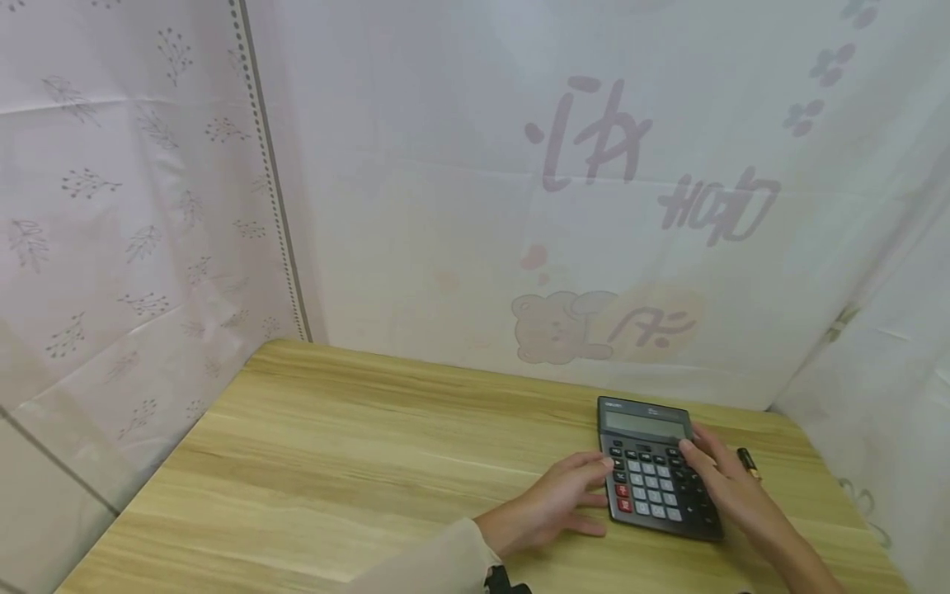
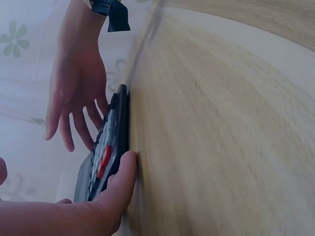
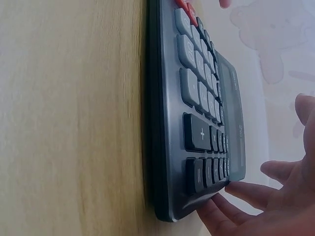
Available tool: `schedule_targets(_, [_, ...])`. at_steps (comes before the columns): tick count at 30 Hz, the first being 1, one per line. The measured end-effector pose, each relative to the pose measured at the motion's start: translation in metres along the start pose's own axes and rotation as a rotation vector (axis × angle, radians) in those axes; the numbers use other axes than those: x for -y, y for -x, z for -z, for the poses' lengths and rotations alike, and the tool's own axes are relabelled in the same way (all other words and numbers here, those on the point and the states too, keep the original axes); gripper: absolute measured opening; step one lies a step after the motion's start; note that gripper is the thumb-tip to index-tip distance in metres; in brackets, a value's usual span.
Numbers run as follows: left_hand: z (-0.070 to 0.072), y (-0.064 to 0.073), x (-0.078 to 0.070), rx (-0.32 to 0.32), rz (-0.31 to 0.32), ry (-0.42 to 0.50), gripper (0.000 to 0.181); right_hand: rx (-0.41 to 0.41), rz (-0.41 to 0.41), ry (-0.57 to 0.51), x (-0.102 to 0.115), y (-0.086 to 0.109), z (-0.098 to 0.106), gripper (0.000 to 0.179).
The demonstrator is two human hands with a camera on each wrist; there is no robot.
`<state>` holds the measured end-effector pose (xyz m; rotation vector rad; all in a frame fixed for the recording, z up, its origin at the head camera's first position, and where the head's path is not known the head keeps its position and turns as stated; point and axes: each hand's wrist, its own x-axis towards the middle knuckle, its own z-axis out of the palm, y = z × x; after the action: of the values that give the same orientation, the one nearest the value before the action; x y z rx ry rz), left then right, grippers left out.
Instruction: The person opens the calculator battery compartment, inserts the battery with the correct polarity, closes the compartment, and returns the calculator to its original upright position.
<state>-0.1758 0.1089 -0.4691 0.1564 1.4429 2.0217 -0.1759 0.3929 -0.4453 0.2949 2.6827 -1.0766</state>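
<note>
A black desk calculator lies face up on the wooden table, with grey number keys, two red keys and a display at its far end. At its left edge is my left hand, fingers spread and fingertips right at the side. My right hand is at the opposite edge, its thumb extended over the upper right corner in the head view. In the right wrist view, the fingers of that hand touch the calculator's side near the display, with the thumb apart from it.
A small dark pen-like object lies right of the calculator, partly hidden by the right hand. Patterned curtains hang behind the table and at both its sides.
</note>
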Motion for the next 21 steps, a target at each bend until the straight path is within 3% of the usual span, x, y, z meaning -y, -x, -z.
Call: schedule_targets(21, [0.027,0.018,-0.008,0.007,0.008,-0.037,0.063,0.049,0.091,-0.01,0.02,0.008,-0.013,0.091])
